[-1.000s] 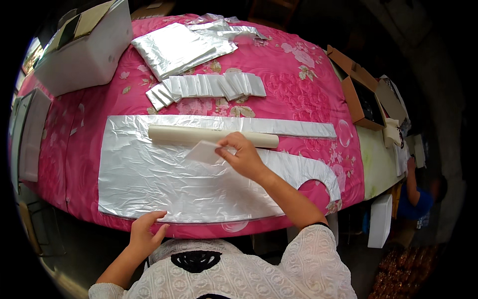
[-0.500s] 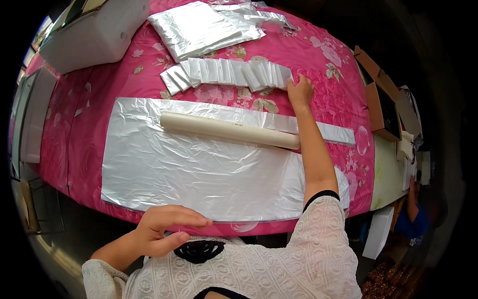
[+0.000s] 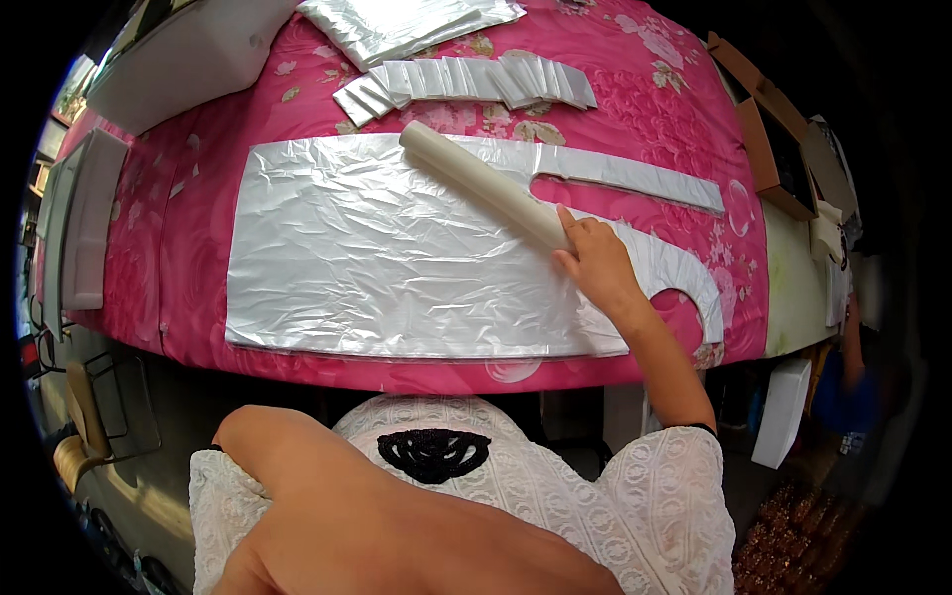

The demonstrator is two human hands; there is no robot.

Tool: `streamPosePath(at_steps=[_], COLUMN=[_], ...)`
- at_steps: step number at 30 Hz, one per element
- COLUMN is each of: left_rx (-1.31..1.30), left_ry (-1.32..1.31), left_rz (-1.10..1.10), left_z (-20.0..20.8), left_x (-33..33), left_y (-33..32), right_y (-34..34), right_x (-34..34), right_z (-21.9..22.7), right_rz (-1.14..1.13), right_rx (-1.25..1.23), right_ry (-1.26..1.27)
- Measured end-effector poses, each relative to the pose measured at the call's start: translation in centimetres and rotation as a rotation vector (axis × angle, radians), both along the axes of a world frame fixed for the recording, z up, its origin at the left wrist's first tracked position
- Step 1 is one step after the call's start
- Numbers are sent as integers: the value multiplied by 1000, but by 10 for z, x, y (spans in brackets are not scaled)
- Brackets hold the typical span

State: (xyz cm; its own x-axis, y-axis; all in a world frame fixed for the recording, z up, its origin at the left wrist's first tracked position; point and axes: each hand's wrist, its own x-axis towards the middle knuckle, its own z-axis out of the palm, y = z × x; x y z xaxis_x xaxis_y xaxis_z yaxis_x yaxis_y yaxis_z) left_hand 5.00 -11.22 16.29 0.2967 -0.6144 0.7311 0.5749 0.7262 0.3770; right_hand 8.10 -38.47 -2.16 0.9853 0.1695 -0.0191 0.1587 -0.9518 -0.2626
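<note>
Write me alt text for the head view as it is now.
A person's right hand holds the near end of a long cream cylinder slanting over a flat, wrinkled silver sheet on a pink floral tablecloth. The left hand looms large in the foreground; beyond the cylinder lies a row of overlapping folded silver packets.

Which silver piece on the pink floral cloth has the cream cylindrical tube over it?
The large flat silver sheet with curved cutouts, nearest the person; the small folded silver packets and folded silver bundle lie farther off, not under the tube.
</note>
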Motion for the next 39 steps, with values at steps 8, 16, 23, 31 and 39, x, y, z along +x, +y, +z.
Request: streamPosePath(at_steps=[8, 16, 23, 31, 39], left_rx=[67, 1389, 1432, 1423, 1266], left_ry=[30, -952, -1224, -1386, -481], left_rz=[-12, 976, 1131, 1151, 883], left_z=[3, -168, -203, -205, -188], left_x=[-27, -14, -12, -9, -17], left_y=[-9, -50, -73, -85, -86], right_y=[55, 12, -169, -204, -14], right_x=[-98, -88, -97, -127, -107], right_z=[4, -35, -62, -58, 17], right_rz=[-253, -132, -496, -711, -434], right_rx=[221, 265, 0, -22, 586], right_ry=[179, -163, -349, -592, -446])
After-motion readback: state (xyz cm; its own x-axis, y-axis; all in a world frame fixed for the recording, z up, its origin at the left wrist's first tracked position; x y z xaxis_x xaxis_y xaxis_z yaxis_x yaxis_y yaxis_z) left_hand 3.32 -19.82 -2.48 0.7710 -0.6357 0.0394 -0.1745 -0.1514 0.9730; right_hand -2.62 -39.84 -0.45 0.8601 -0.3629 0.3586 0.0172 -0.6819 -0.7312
